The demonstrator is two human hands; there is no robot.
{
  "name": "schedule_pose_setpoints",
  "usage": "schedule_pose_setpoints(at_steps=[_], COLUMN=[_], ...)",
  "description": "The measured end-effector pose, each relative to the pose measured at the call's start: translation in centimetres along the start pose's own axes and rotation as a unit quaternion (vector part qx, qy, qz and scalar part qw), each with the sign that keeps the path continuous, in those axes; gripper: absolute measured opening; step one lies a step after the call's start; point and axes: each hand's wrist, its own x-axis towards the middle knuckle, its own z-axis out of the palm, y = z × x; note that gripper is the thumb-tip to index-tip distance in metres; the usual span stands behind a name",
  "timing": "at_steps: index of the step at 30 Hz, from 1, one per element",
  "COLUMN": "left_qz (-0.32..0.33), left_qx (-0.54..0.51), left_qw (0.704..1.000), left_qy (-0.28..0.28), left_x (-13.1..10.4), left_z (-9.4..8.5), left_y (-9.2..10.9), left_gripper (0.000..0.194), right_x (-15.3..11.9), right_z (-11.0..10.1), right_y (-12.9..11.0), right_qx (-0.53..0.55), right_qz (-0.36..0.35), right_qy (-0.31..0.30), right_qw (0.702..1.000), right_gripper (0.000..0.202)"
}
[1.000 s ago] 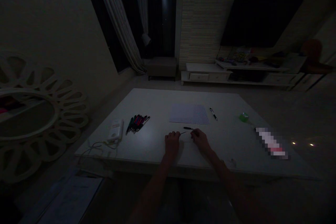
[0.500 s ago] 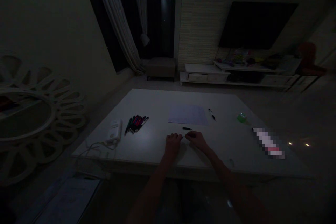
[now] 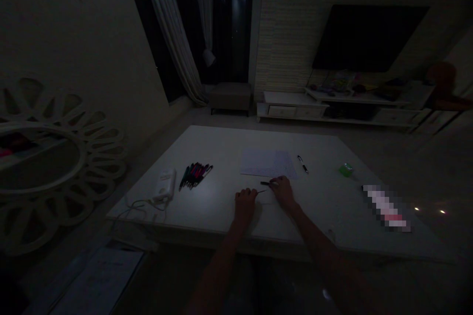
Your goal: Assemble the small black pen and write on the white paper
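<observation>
On the white table, my left hand (image 3: 244, 201) is closed on a thin dark pen refill (image 3: 261, 191), whose end sticks out to the right. My right hand (image 3: 283, 192) pinches a short black pen barrel (image 3: 265, 183) at its right end, just above the refill's tip. Behind both hands lies a sheet of paper (image 3: 264, 161) with faint writing. A black-and-white pen (image 3: 302, 164) rests right of the sheet. Off to the left is a pile of several pens (image 3: 195, 174) in mixed colours. The room is dim, so fine details of the small parts are hard to make out.
A white power adapter (image 3: 164, 183) with cables stands at the table's left side. Toward the right are a small green container (image 3: 346, 170) and a phone-like object (image 3: 386, 207) with a blurred screen. The table's front edge (image 3: 273, 241) runs beneath my forearms.
My right hand has left the refill's end and moved up and right to the black barrel, gripping it. My left hand keeps hold of the refill. The view has shifted slightly.
</observation>
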Motion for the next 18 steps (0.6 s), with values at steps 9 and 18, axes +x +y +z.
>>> schedule_pose_setpoints(at_steps=[9, 18], left_qz=[-0.018, 0.002], left_qx=[-0.001, 0.001], left_qw=[1.0, 1.0], left_qy=[0.0, 0.001], left_x=[0.1, -0.1], left_z=[0.1, -0.3], left_y=[-0.1, 0.0], left_gripper=[0.017, 0.017], right_x=[-1.8, -2.6], right_z=[-3.5, -3.6], right_y=[0.9, -0.5], right_qx=[0.116, 0.129], right_qz=[-0.015, -0.023], right_qy=[-0.071, -0.089], right_qw=[0.991, 0.987], right_gripper=[0.02, 0.023])
